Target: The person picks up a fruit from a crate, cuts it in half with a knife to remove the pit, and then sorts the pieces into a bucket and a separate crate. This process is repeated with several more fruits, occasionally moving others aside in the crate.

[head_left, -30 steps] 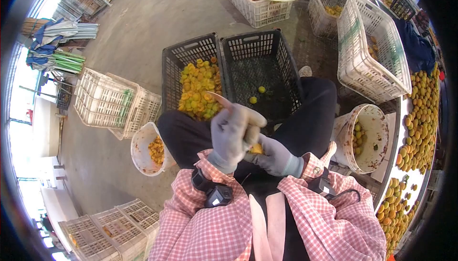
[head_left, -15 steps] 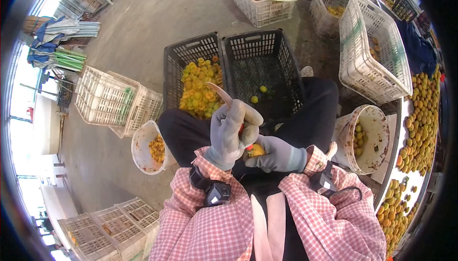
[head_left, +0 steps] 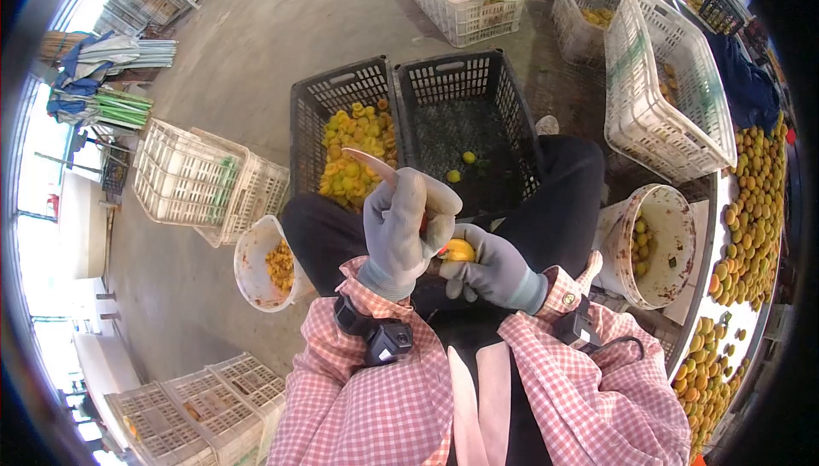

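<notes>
In the upper middle of the frame, two black crates side by side on the floor: left crate (head_left: 304, 129) heaped with cut yellow pieces, right crate (head_left: 516, 125) nearly bare but for two small round fruits. Lower down, flanking the knees, a left bucket (head_left: 245, 268) with orange scraps at the frame's left and a right bucket (head_left: 676, 229) with a few whole fruits at the frame's right.

At centre, above the lap, both gloved hands close together, touching. Left hand (head_left: 397, 231), on the frame's left and slightly higher, clenched around the handle of a knife (head_left: 368, 163). Blade juts up out of the fist, long axis slanting toward the upper left, tip over the near edge of the left crate. Right hand (head_left: 490, 272), lower and toward the frame's right, curled around a yellow fruit (head_left: 459, 250), fingers wrapped beneath it.

Fruit sits just right of and below the knife fist, touching it or nearly so, and apart from the blade's tip. Handle end of the knife lies nearer the fruit than the point does. Right hand plainly the nearer of the two, gripping the fruit itself.
</notes>
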`<state>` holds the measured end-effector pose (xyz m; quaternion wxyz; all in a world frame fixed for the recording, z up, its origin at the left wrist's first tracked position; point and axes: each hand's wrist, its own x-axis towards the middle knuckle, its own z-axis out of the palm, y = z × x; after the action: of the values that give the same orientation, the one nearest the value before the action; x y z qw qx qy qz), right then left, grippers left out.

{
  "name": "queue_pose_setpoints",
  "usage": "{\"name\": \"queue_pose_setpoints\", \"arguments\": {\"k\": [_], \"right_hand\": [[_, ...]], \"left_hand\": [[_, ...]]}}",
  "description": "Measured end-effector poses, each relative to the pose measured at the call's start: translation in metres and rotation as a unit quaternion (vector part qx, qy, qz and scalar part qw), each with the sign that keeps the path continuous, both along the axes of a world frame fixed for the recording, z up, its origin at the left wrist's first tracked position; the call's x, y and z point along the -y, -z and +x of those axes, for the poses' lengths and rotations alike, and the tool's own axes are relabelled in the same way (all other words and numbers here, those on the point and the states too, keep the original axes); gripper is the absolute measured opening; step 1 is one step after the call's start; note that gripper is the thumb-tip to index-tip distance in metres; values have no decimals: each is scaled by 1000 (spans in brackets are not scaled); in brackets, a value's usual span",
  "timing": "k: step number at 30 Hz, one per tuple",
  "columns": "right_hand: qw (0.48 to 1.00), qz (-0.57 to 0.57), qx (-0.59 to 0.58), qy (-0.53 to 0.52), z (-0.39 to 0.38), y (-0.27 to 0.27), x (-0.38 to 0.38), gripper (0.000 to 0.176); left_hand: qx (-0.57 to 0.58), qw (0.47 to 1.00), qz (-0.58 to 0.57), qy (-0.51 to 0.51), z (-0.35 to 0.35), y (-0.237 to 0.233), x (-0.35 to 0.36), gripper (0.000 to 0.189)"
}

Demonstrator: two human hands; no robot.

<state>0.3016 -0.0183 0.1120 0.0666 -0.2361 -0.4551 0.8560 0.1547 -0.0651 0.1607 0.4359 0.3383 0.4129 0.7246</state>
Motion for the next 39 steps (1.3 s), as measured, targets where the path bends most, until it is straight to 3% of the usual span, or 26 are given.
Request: {"name": "queue_pose_setpoints", "arguments": {"k": [3, 5, 7, 9, 10, 11, 13, 15, 16, 17, 19, 21, 23, 25, 27, 29, 32, 39], "right_hand": [[996, 86, -13, -13, 2, -7, 8, 34], [924, 332, 80, -171, 0, -24, -5, 31], [914, 366, 32, -172, -2, -3, -2, 29], [993, 106, -41, -10, -10, 41, 10, 29], [939, 284, -191, 31, -23, 3, 4, 32], [937, 287, -194, 31, -27, 4, -7, 32], [958, 253, -82, -110, -23, 11, -18, 33], [945, 212, 34, -245, -15, 18, -27, 34], [928, 188, 92, -308, -12, 19, -29, 34], [929, 187, 93, -306, -9, 18, -28, 34], [973, 67, 26, -219, -3, 11, -27, 33], [983, 51, -25, -176, 6, 20, -28, 37], [996, 19, -79, -30, 13, 23, -35, 46], [993, -43, -112, -2, 14, 28, -39, 50], [962, -197, -177, 69, 9, 27, -36, 46], [942, -251, -223, 23, 8, 24, -32, 47], [914, -328, -239, 23, 5, 30, -24, 50], [966, -191, -161, 66, 3, 24, -1, 57]], "left_hand": [[-49, 999, 1, 20, 11, -3, 10, 50], [-11, 998, -27, 50, 13, -5, 15, 45], [-2, 993, -62, 98, 15, -5, 15, 41], [-24, 989, -27, 140, 18, -2, 14, 34], [-74, 987, -26, 142, 21, -1, 13, 32], [-126, 981, -21, 143, 20, 0, 6, 30], [-118, 982, -17, 145, 17, 3, 5, 27], [-13, 982, -90, 167, 11, 4, 6, 28], [-26, 988, -98, 113, 13, 4, 3, 34], [-26, 988, -99, 115, 12, 5, 0, 34], [-30, 993, -105, 44, 2, 11, -6, 50], [154, 987, -42, -24, -12, 15, -10, 51], [137, 983, 103, 70, -45, 10, -11, 46], [161, 982, 98, 19, -52, -2, -3, 42], [152, 982, 108, 13, -48, -3, -3, 41], [166, 983, 62, -42, -43, 0, -3, 40], [172, 978, 110, -41, -40, 11, -7, 38], [172, 978, 49, -112, -22, 15, -5, 45]]}}
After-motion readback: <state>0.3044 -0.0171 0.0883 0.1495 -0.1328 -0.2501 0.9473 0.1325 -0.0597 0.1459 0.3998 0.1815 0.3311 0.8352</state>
